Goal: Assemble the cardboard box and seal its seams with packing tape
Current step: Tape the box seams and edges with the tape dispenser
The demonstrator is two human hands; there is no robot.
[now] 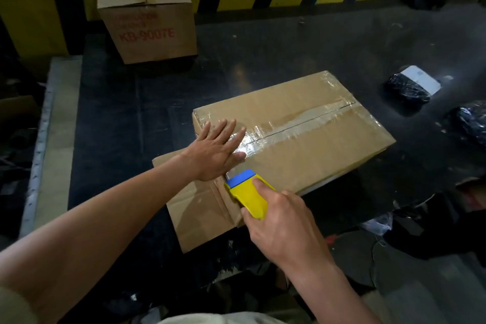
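A flat brown cardboard box lies on the dark table, its top flaps closed. Clear packing tape runs along the centre seam and over the far edge. My left hand lies flat, fingers spread, on the near end of the taped seam. My right hand grips a yellow tape dispenser with a blue front, held against the box's near side face just below the top edge. The tape roll itself is hidden.
A taller closed carton printed KB-9007E stands at the table's far left. Two black wrapped parcels lie at the right. A yellow-and-black striped wall runs behind. Dark clutter sits below the table's near edge.
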